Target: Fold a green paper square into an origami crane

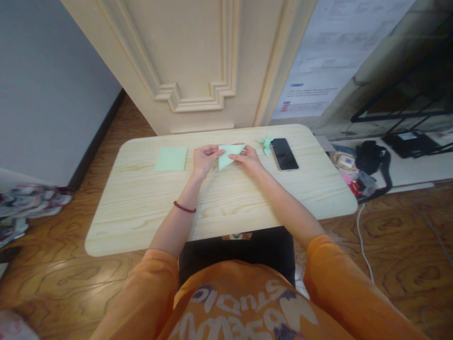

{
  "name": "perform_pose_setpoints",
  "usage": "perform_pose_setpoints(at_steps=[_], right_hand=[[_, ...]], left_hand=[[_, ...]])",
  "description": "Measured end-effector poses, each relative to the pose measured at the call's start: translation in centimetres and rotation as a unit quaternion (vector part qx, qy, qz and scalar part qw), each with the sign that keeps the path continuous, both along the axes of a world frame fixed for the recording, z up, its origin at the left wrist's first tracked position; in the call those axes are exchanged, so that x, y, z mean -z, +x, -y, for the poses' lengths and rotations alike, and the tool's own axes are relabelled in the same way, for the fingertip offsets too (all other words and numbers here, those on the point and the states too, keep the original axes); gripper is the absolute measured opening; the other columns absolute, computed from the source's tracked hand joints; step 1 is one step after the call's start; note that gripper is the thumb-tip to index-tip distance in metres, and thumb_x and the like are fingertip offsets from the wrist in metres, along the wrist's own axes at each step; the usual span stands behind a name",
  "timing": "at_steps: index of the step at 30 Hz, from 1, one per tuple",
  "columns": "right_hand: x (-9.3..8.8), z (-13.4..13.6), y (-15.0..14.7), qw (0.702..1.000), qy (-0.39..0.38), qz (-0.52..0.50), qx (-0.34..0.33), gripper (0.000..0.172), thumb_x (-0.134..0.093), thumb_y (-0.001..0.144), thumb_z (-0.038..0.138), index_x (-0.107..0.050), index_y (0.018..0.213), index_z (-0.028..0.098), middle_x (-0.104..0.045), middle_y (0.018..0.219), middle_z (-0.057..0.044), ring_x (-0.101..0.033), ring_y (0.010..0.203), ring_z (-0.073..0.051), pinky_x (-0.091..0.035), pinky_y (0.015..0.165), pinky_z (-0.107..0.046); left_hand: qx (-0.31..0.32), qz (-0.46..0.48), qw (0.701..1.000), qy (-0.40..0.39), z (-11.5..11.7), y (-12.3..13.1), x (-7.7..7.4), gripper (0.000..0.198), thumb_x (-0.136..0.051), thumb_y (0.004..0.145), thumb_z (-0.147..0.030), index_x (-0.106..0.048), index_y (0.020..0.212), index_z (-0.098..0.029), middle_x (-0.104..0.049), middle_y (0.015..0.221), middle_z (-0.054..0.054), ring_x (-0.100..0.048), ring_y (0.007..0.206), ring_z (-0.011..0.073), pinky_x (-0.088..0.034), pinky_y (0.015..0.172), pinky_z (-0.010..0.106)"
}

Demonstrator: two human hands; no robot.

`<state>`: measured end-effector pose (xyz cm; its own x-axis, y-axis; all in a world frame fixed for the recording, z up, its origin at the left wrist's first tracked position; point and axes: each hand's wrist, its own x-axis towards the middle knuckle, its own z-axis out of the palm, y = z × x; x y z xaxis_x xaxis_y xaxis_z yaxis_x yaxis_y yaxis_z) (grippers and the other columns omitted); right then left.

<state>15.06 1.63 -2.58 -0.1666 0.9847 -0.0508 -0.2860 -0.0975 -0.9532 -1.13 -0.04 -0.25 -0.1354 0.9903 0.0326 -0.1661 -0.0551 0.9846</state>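
Both hands work at the centre of the tabletop, wrists angled inward and fingertips meeting at one piece of paper. The left hand (pixel 204 159), with a dark red beaded bracelet (pixel 184 207) on its wrist, grasps the left side of a mint-green folded paper triangle (pixel 228 155). The right hand (pixel 247 159) grasps the right side of the same piece, its fingers extended toward the upper right corner. Neither hand is clenched or released. The triangle is held just above or against the table surface, between the two hands, with one point directed toward the person; contact with the table cannot be confirmed.

Left of the left hand, a flat square sheet of mint-green paper (pixel 171 158) lies on the pale wood-grain table (pixel 219 217). Right of the right hand, a small folded green paper figure (pixel 266 144) rests just beside a black smartphone (pixel 284 154), which lies face up.

Orange sleeves (pixel 347 283) cover both upper arms. Beyond the hands, a cream panelled door (pixel 187 56) stands behind the table, with a printed white poster (pixel 318 61) to its right. Further right of the right hand, a black bag with a strap (pixel 370 157) lies among small packages beyond the table edge. A white cable (pixel 361 236) runs down to the brown patterned floor (pixel 406 236). A heap of patterned cloth (pixel 28 203) lies on the floor well to the left of the left hand.
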Motion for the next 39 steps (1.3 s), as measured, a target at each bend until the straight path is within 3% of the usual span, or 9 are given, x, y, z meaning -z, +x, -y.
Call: perform_pose_setpoints(at_steps=[17, 30, 39], right_hand=[[-0.4, 0.2, -0.2, 0.999, -0.015, -0.034, 0.025, 0.059, -0.092, 0.036, 0.027, -0.06, 0.085, 0.022, -0.072, 0.073, 0.004, -0.066, 0.068, -0.014, -0.054, 0.073, -0.028], [-0.5, 0.2, -0.2, 0.999, -0.004, -0.028, 0.027, 0.056, -0.093, 0.038, 0.029, -0.06, 0.083, 0.022, -0.073, 0.073, 0.003, -0.068, 0.071, -0.015, -0.055, 0.075, -0.03], [-0.2, 0.1, 0.2, 1.0, -0.011, -0.02, 0.006, 0.053, -0.091, 0.041, 0.03, -0.062, 0.085, 0.022, -0.071, 0.067, 0.003, -0.067, 0.068, -0.015, -0.052, 0.075, -0.03]], left_hand=[[0.005, 0.011, 1.0, 0.017, -0.2, -0.1, 0.3, 0.046, -0.091, 0.044, -0.042, -0.075, 0.075, -0.013, -0.076, 0.077, 0.009, -0.07, 0.07, 0.0183, -0.055, 0.075, 0.033], [-0.001, 0.014, 1.0, 0.013, -0.4, 0.0, 0.7, 0.047, -0.091, 0.043, -0.044, -0.075, 0.075, -0.013, -0.076, 0.078, 0.009, -0.07, 0.071, 0.0194, -0.057, 0.075, 0.034], [-0.07, 0.043, 0.996, 0.028, -0.6, 0.2, 1.2, 0.048, -0.09, 0.044, -0.045, -0.074, 0.076, -0.014, -0.075, 0.079, 0.008, -0.07, 0.073, 0.0196, -0.057, 0.073, 0.033]])
